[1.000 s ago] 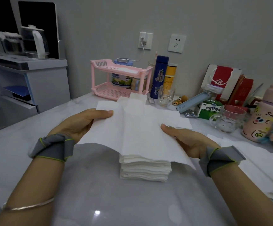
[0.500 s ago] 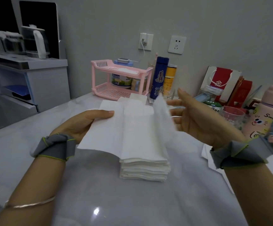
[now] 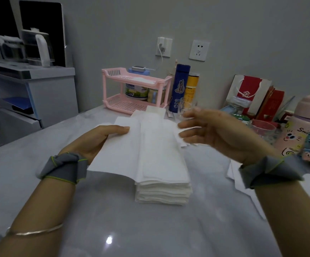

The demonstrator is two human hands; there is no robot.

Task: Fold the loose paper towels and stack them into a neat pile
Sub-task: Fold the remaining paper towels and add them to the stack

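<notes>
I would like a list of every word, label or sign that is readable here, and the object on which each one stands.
"Smil": on the pink cartoon bottle; the rest is hidden.
"CREAM": on the can in the pink rack; the start is cut off.
"金": on the red and white paper bag.
Yellow bottle and green box: the print is too small or blurred to read.

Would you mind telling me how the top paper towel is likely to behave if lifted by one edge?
The paper towel is probably floppy: its left part overhangs the pile, held up only by the left hand. It looks thin, so likely very light and easily shifted. Its folded-over right part lies flat, so creases probably hold.
</notes>
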